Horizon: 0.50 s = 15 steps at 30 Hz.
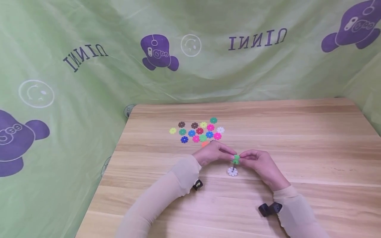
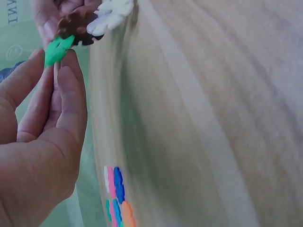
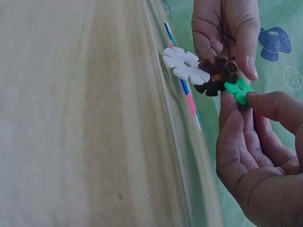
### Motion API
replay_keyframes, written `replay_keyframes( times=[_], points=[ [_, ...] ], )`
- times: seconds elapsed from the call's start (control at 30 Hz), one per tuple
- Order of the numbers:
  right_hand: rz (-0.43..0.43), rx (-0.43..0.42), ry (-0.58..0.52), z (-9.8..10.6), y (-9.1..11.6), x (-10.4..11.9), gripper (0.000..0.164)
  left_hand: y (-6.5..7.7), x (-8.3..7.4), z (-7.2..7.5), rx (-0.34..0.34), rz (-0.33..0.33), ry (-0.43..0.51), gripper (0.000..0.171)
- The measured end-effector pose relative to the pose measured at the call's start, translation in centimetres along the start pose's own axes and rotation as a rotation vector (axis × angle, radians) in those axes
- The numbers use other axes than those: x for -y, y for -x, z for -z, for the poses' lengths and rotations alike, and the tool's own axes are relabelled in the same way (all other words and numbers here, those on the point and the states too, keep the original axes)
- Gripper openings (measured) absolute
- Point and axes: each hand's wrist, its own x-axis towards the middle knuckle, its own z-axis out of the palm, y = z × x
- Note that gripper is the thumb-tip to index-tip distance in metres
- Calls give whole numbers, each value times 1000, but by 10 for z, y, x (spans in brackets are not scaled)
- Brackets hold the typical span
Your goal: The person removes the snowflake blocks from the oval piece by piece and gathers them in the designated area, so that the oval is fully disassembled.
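Three notched plastic discs are joined in a chain: a green disc (image 1: 236,159), a brown disc (image 3: 217,75) and a white disc (image 1: 232,171). The left hand (image 1: 212,153) pinches the green disc from the left with thumb and fingers. From the other side, the right hand (image 1: 262,165) pinches the same disc between thumb and finger. In the right wrist view, the brown disc sits between the green one and the white disc (image 3: 186,65), set at an angle to both. Fingertips partly cover the green disc.
Several loose notched discs lie flat beyond the left hand, among them a blue disc (image 1: 184,139), a red disc (image 1: 199,131) and an orange disc (image 1: 204,144) partly hidden by that hand. The wooden table (image 1: 312,142) meets a green printed curtain (image 1: 238,76) behind.
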Motion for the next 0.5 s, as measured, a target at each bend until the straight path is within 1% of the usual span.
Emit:
replay_keyframes(
  times=[0.13,0.27,0.4,0.5],
  points=[
    [5,0,5,-1,-1,0,37,-3,2,-3,25,2,37,23],
    [-3,2,8,0,-1,-1,39,-3,3,-4,19,17,102,21],
    [-10,45,-5,-1,0,-2,45,-4,2,-3,0,21,187,23],
    [-17,86,-38,-1,0,-3,50,-5,1,-3,-15,25,215,24]
  ],
)
